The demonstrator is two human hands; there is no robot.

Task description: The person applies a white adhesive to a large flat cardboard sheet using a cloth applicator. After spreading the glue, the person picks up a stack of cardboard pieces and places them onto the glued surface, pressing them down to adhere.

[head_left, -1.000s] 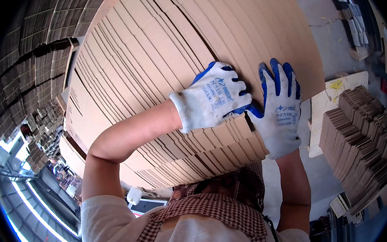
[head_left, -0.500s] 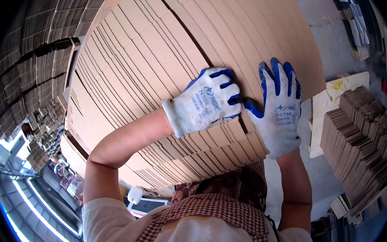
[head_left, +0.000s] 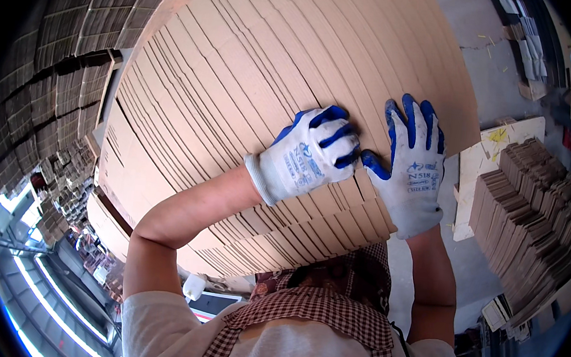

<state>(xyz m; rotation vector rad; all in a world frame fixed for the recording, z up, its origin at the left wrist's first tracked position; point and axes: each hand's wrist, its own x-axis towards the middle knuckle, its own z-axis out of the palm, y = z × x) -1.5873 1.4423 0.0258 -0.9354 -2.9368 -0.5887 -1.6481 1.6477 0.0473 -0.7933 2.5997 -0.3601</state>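
Flat brown cardboard sheets [head_left: 240,74] lie overlapped in a long row in front of my body, their edges running as slanting lines. My left hand [head_left: 311,150], in a white glove with blue coating, rests over the sheets with its fingers curled round against a sheet edge; the fingertips are partly hidden. Just right of it my right hand [head_left: 410,171], gloved alike, lies flat on the right part of the row with its fingers spread. The right thumb points toward the left hand's knuckles, close to them.
At the right, a smaller pile of cardboard pieces [head_left: 528,204] stands beside a pale board [head_left: 464,206] on the floor. Tall bundled cardboard stacks [head_left: 63,27] rise at the far left. A white container [head_left: 194,287] shows below the row, near my left arm.
The dark gap between sheets beyond my left hand has closed up. The left fingers are a little more curled, and the right hand has shifted slightly nearer me.
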